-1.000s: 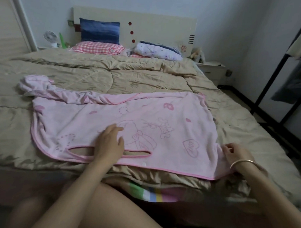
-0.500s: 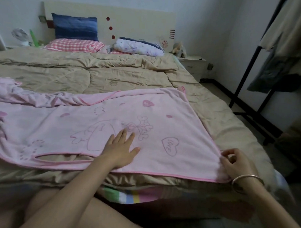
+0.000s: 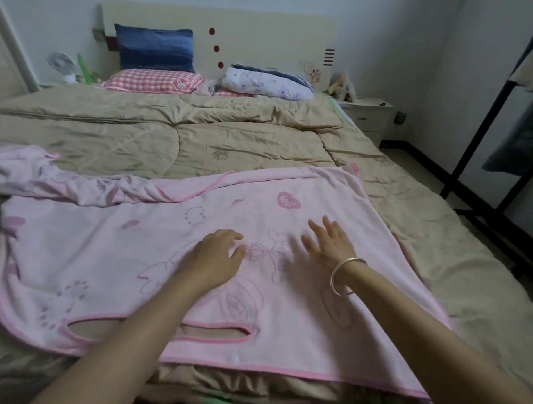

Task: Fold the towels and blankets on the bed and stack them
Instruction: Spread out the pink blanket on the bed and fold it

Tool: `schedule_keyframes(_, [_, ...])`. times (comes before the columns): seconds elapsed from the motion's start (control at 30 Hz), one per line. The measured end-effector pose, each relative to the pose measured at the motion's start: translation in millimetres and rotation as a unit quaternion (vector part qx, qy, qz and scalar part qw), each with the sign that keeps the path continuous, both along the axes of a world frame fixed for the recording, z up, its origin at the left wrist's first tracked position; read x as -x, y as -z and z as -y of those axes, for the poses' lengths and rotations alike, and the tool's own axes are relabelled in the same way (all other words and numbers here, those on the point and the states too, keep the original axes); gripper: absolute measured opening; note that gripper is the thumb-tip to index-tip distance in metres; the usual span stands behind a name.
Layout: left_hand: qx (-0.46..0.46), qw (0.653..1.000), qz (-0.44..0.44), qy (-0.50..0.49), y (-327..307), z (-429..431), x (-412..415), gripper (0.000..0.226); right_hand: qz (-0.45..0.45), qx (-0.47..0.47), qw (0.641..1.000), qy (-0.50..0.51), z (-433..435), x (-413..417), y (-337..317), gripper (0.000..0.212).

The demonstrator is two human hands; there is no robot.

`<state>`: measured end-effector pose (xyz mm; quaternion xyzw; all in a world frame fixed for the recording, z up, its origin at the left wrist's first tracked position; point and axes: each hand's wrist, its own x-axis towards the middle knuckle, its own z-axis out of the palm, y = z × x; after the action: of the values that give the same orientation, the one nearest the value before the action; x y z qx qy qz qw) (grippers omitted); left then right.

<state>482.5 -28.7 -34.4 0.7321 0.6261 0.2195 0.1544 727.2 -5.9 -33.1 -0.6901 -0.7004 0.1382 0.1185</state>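
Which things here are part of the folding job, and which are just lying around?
In the job: pink blanket, spread out; left hand and right hand, both over its middle.

Just lying about: tan quilt underneath, blue pillow, checked pillow, floral bundle, small fan, nightstand, clothes rack.

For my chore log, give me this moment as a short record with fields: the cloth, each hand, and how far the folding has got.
cloth: pink towel spread on the tan quilt, far left edge bunched
left hand: rests on the towel's middle, fingers slightly bent
right hand: fingers spread, on or just over the towel, blurred; bangle on the wrist
folding: no neat fold made yet
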Motion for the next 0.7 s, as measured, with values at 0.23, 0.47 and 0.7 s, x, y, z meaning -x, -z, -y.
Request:
schedule_keyframes(0.23, [-0.026,0.997,0.003,-0.073,2.2,-102.3,73.5,0.032,0.059,0.005,0.988,0.142,-145.5,-15.0,22.5,0.054])
schedule_keyframes(0.47, [0.006,0.991,-0.077,-0.106,0.4,-200.4,105.3,0.056,0.156,-0.067,0.979,0.112,-273.4,-49.0,-2.7,0.037])
schedule_keyframes(0.7, [-0.003,0.976,-0.187,-0.108,-5.2,-263.4,106.9,0.022,0.154,-0.031,0.983,0.098,-339.3,-94.8,-17.9,0.045])
